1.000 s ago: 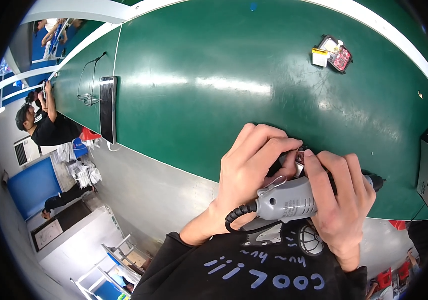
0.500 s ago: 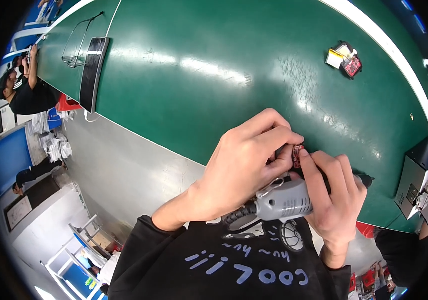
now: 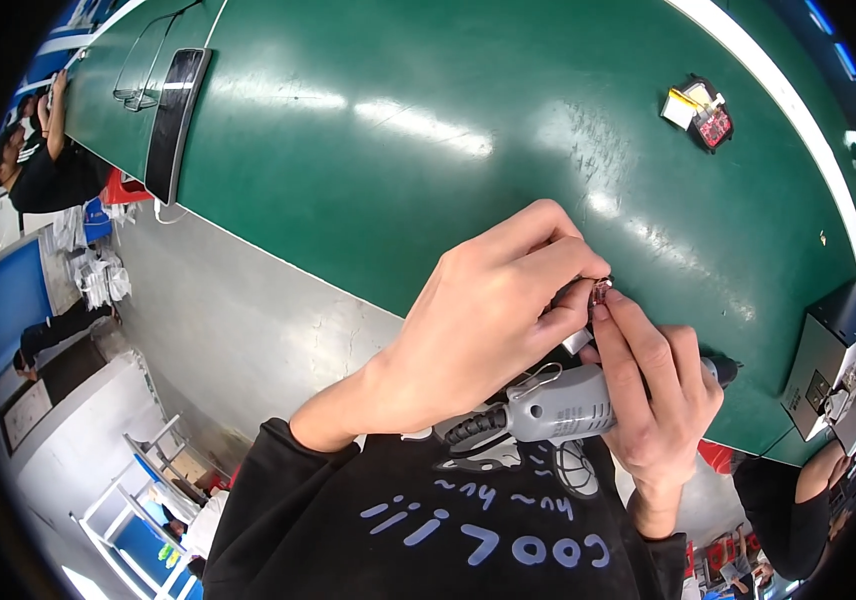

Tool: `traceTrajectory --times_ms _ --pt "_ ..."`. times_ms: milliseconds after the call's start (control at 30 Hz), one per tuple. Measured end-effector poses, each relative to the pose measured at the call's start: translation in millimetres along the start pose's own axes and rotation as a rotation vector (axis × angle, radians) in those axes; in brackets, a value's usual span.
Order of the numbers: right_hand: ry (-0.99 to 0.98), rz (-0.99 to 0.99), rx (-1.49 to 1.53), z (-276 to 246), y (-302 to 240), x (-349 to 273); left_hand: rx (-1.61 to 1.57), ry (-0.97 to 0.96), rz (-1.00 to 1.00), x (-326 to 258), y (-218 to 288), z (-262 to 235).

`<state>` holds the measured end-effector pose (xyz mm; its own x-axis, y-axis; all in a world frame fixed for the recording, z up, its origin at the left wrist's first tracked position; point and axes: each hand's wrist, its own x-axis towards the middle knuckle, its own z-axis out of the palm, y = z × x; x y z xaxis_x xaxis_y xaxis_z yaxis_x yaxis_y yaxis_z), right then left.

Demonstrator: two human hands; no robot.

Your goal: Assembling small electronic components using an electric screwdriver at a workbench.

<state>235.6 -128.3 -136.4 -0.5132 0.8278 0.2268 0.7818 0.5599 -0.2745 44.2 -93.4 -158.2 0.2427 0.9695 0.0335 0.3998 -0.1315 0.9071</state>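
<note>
Grey plastic rotary hand tool (image 3: 560,410), with its ribbed black cable collar pointing toward the person's left, lies crosswise at the near edge of the dark green tabletop (image 3: 368,130), just above the person's black sweatshirt. The right hand (image 3: 656,392) wraps around its front end, thumb stretched up to a tiny reddish part (image 3: 600,290). The left hand (image 3: 488,320) arches over the tool's body, fingertips pinched on that same small part. Compared with half a second ago, both hands keep the same clasp, though the view has tipped, so the flat black rectangular device (image 3: 176,120) now sits nearer the upper left. A small red-and-black component bundle (image 3: 700,112) lies well apart, far across the table, and a grey box-shaped unit (image 3: 830,362) stands at the right edge.
</note>
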Motion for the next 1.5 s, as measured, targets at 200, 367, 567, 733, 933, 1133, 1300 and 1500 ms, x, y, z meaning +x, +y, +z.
traceTrajectory --times_ms 200,367,567,733,933,1133,1300,1500 --pt "-0.003 0.018 0.009 -1 2 0 0.011 -0.002 -0.002 1 3 4" --pt "-0.004 0.011 -0.003 0 1 0 -0.019 -0.026 0.054 -2 -2 -2" --pt "0.016 0.020 0.007 2 1 0 0.048 -0.017 0.130 2 -2 -8" --pt "0.012 0.006 0.002 2 1 -3 0.004 -0.073 0.052 -1 0 -12" --pt "0.061 -0.024 -0.045 4 4 -2 -0.037 -0.178 -0.033 3 3 -20" --pt "0.056 -0.027 -0.057 4 2 -2 -0.022 -0.191 0.008 6 0 -22" --pt "0.059 -0.036 -0.039 3 2 -5 -0.063 -0.213 -0.074 1 11 -24" --pt "0.016 -0.079 -0.004 0 3 -4 -0.090 -0.164 -0.106 -15 9 -18"
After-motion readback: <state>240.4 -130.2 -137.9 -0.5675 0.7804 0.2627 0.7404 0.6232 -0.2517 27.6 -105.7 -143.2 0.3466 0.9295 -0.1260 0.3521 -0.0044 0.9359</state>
